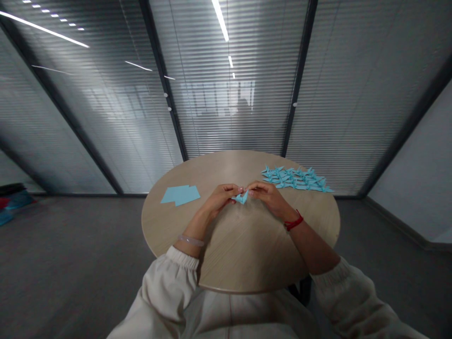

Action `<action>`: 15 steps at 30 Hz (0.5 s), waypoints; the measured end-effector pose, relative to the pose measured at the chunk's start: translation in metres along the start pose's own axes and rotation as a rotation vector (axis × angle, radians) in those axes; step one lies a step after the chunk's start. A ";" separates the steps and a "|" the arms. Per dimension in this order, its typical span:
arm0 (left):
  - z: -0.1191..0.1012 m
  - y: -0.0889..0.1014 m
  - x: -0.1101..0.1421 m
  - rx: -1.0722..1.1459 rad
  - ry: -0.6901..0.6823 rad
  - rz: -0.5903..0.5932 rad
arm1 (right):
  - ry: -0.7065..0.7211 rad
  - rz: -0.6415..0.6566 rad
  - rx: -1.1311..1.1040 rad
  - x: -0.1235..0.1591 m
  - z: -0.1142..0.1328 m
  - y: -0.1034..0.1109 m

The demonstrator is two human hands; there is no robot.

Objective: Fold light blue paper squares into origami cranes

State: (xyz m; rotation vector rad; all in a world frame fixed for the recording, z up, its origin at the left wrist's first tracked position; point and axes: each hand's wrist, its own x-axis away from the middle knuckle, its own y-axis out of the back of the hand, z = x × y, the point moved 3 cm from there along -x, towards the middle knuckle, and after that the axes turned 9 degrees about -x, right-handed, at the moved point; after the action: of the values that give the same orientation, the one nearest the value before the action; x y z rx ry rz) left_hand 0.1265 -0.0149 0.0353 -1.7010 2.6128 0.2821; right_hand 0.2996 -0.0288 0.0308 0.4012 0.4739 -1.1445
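Between my two hands is a small folded piece of light-blue origami paper [241, 198], held just over the middle of the table. My left hand [223, 197] pinches its left side between thumb and fingers. At its upper right, the fingertips of my right hand [266, 194] close on a pointed part of the paper. Fingers cover some of the folds. Several folded blue paper cranes [294, 179] lie in rows beyond my right hand. Flat blue paper sheets [181, 194] overlap on the table to the left of my left hand.
The round wooden table [240, 259] reaches close to my body. Behind it stands a glass partition with blinds [233, 127]. Dark items with blue and red parts [16, 200] sit on the floor at far left. A white wall [416, 179] rises at the right.
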 end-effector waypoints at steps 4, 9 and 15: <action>0.001 0.000 -0.001 0.011 0.001 0.010 | 0.009 0.002 -0.006 -0.001 -0.002 0.000; 0.007 0.002 -0.004 -0.004 -0.008 0.029 | 0.068 0.000 0.090 -0.002 -0.005 -0.001; 0.009 0.005 -0.008 -0.099 -0.040 -0.019 | 0.183 -0.025 0.353 -0.002 -0.004 -0.003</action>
State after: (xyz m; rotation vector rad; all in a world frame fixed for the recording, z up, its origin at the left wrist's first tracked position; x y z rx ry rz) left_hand 0.1246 -0.0047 0.0277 -1.7289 2.5934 0.4472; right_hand 0.2953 -0.0262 0.0282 0.8134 0.4364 -1.2233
